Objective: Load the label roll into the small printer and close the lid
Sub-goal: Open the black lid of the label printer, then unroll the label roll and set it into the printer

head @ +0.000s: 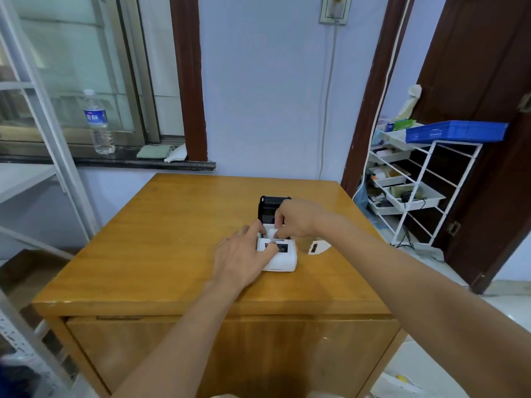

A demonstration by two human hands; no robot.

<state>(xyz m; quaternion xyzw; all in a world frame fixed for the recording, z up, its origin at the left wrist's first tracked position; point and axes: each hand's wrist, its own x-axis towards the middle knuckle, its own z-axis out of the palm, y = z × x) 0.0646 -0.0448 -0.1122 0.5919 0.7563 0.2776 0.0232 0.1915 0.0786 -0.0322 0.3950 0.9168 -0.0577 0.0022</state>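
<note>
Both hands are on it: my left hand (pixel 244 254) pins the printer (pixel 280 257) to the counter (pixel 172 225) so it won't slide, right hand (pixel 296 218) fingers pinching the label roll (pixel 271 232) into its bay, black lid (pixel 268 208) open behind.

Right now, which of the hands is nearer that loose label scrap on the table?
Right. The right hand is over the printer's open bay, just left of the label scrap; the left hand rests farther left, on the printer's front.

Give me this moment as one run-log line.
stage: loading roll | printer lid: open, upright | left hand: steadying printer body | right hand: fingers in roll bay | roll: hidden | paper scrap: right of printer
</note>
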